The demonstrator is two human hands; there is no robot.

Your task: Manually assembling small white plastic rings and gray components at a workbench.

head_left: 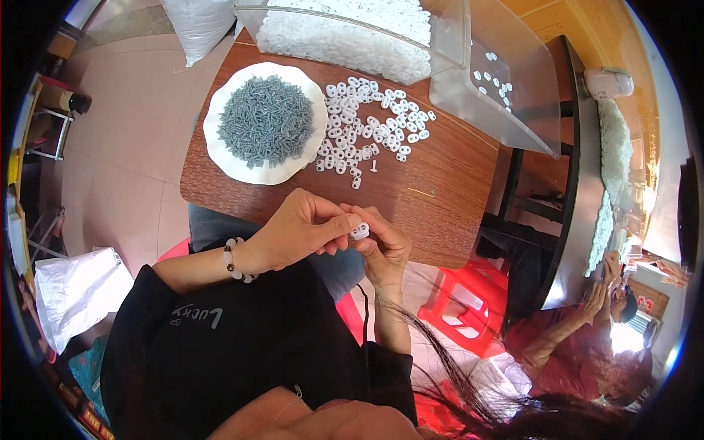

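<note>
Just off the near edge of the table, my hands meet around a small white plastic piece with two round holes (360, 231), which looks like a cord lock. My left hand (308, 227) pinches it from the left, thumb and fingers closed. From the other side my right hand (385, 246) grips it too, its fingers curled round. Part of the piece is hidden by my fingertips. Beyond my hands lie many loose white two-hole pieces (378, 132). To their left, a scalloped white plate (214, 139) holds a heap of small grey springs (268, 121).
A clear bin (451, 33) full of white pieces stands at the back. Right of it sits another clear bin (506, 121) with a few pieces. A red stool (466, 308) is below the brown table (455, 191). At far right a co-worker (565, 345) reaches over a dark table.
</note>
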